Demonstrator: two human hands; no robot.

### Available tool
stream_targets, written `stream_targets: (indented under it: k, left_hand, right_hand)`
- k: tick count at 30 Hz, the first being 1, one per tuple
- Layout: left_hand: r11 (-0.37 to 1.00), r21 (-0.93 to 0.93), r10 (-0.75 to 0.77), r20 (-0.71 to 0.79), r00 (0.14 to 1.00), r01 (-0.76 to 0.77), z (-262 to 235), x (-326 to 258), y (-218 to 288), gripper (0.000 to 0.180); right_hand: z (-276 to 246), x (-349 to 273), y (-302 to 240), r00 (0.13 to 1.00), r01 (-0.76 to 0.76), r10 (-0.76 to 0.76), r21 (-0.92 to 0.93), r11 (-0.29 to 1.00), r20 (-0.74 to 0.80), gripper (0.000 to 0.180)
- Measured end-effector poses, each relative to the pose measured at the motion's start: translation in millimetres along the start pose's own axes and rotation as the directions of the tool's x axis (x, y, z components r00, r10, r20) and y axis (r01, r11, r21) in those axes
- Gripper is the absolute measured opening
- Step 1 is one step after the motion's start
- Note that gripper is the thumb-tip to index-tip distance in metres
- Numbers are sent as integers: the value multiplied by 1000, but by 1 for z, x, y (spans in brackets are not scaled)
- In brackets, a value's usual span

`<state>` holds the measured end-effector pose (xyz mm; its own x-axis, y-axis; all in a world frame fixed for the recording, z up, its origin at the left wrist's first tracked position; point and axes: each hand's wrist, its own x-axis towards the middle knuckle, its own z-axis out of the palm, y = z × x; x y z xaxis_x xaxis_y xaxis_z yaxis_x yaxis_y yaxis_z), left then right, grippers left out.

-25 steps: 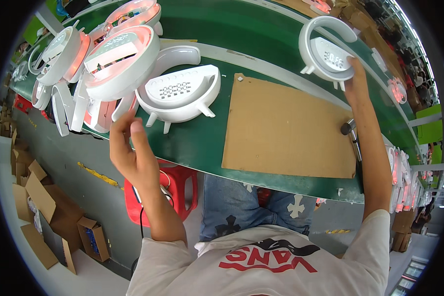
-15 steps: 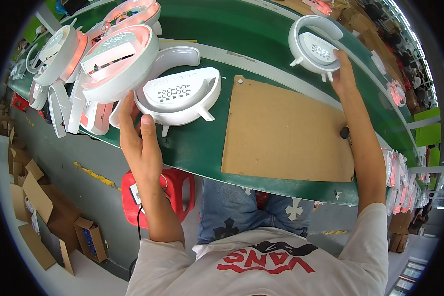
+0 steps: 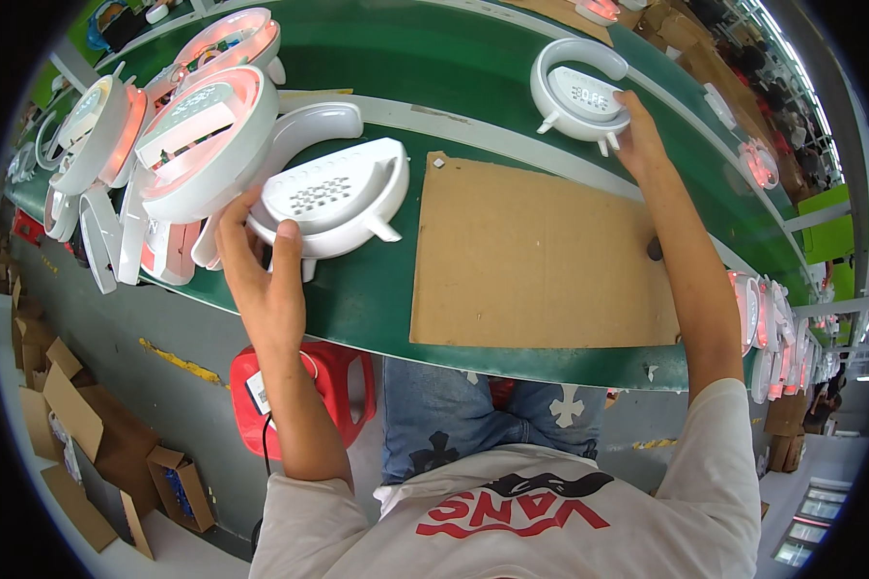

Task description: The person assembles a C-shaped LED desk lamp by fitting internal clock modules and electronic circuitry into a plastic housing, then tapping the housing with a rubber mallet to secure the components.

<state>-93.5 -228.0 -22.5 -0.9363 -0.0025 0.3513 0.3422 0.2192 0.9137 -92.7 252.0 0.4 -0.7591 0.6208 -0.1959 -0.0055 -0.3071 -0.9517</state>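
My left hand (image 3: 268, 285) grips the left side of a white round digital clock lamp (image 3: 381, 198) at the green bench's near edge. Its thumb lies at the front, with the other fingers partly hidden behind the rim. The lamp has a curved arm, two small feet and a display of dark, unlit segments. Farther off to the right, my right hand (image 3: 639, 140) holds the right edge of a second clock lamp (image 3: 562, 116), of the same kind, whose display is lit. Thumb and fingers close on its rim.
A brown cardboard sheet (image 3: 541, 261) lies on the green bench (image 3: 357, 294) between my hands. Lamp housings (image 3: 208, 183) glowing pink crowd the left, and more lamps (image 3: 772, 338) stand at right. A red jug (image 3: 343, 396) and open cartons (image 3: 179, 487) are below.
The whole view has shifted, so most things appear farther left. The near clock lamp in my left hand has tipped slightly and its display looks different. My right hand still holds the far lamp.
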Motion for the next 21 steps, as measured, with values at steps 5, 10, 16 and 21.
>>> stream_targets:
  k: [5,10,16,21]
  left_hand:
    - [1000,-10,-23,37,999,24,12,-15,11,41]
    - [997,73,9,-38,999,-6,9,-43,21,43]
    - [990,116,92,-132,987,-77,26,-58,41,44]
    - [983,-90,138,-205,969,-160,25,-76,59,56]
  right_hand:
    - [-31,22,-17,804,197,-567,-980,-27,177,39]
    - [83,-127,6,828,495,-142,-588,639,543,43]
    - [138,-207,43,772,123,151,-377,918,618,57]
    - [135,-245,26,784,252,-32,-272,929,620,61]
